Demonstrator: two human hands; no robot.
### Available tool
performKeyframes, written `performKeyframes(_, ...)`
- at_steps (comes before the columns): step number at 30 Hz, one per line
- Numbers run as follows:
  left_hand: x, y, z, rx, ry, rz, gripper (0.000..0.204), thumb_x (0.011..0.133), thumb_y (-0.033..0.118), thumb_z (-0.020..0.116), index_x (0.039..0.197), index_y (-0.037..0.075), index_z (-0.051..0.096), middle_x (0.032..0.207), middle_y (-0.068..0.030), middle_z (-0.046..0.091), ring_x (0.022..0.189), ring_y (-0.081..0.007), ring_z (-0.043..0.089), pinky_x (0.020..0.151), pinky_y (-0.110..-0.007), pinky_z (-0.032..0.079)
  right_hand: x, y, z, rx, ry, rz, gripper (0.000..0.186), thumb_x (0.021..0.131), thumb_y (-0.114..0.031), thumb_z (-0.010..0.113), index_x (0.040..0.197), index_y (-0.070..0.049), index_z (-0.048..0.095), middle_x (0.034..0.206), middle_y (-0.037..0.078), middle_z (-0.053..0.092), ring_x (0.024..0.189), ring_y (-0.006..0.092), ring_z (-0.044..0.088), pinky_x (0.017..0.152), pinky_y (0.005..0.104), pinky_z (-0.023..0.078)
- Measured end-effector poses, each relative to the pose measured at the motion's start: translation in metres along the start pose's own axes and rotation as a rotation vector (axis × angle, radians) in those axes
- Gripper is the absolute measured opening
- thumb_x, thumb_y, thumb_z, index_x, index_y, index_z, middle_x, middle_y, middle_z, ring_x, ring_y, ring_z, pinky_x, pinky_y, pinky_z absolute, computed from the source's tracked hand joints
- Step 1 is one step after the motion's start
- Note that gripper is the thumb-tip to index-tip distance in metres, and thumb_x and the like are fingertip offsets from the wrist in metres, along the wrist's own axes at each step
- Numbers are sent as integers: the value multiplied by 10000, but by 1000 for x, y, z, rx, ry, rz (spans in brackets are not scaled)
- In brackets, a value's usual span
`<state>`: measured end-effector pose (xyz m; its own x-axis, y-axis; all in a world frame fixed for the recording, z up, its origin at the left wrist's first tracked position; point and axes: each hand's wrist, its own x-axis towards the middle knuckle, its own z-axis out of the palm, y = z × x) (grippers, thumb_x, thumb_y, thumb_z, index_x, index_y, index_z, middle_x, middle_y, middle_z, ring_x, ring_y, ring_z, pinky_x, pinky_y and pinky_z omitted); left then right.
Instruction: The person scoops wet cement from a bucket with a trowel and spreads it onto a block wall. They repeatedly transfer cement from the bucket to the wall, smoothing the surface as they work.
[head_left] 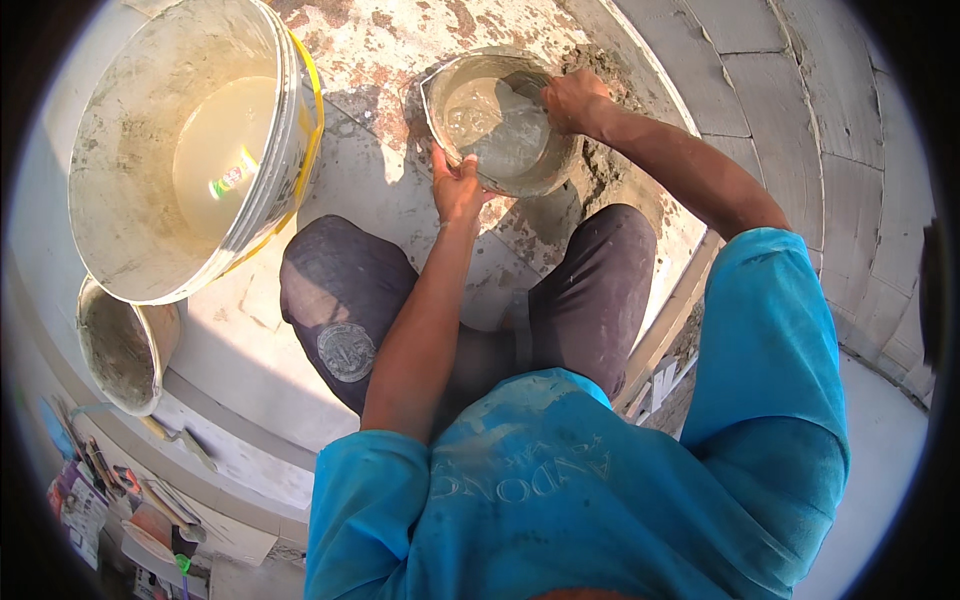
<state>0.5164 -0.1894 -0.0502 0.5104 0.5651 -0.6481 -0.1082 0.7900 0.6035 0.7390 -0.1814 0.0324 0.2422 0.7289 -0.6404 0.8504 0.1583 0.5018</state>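
- Left hand grips the near rim of a small bowl, fingers pressed against its wall.
- Right hand holds the far rim, fingers curled over it.
- The bowl holds grey slurry and sits on the stained floor, ahead of the knees.
- A large bucket of murky water stands to the left.

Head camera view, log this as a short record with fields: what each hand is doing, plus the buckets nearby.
left hand: grips near rim of small grey mortar-smeared bucket
right hand: on the far rim of the same bucket
bucket contents: wet grey slurry
large bucket: white with yellow band, holds murky water, to the person's left
third bucket: small, mortar-crusted, below the large one
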Motion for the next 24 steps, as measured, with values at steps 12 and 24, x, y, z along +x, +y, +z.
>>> performKeyframes(12, 12, -18, -23, -14, 28, 12, 788, 1019, 53, 530, 1626, 239, 65, 1235, -138, 611, 955, -246, 687, 721, -442, 650, -62, -5, -13, 977, -273, 118, 517, 962, -458, 527, 1350, -127, 606, 829, 111, 721, 656, 260, 696, 613, 397, 563)
performKeyframes(24, 6, -11, -23, 49, 16, -4, 745, 1038, 57, 488, 1609, 226, 41, 1326, -186, 558, 1042, -300, 687, 798, -475, 644, -61, -29, 1, 689, -140, 229, 470, 968, -464, 509, 1336, -196, 631, 1024, 135, 754, 979, 352, 727, 847, 490, 574)
